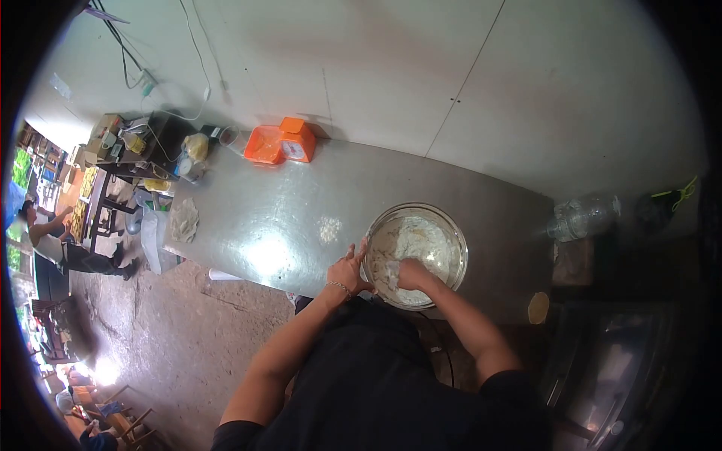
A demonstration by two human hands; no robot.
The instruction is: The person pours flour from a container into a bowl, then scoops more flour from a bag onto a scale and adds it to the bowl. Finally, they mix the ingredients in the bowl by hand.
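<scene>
A round metal bowl stands near the front edge of the metal table, with white flour-like powder inside. My left hand holds the bowl's left side, its fingers at the rim and outer wall; a bracelet is on the wrist. Inside the bowl, low in the powder, my right hand is closed. Something pale shows at its fingers, but I cannot make out what it is. Left of the bowl, a small patch of pale bits lies on the table.
An orange kitchen scale and an orange basket sit by the wall. A crumpled cloth or bag lies at the table's left end. Clear plastic bottles are at the right. Other people are at the far left.
</scene>
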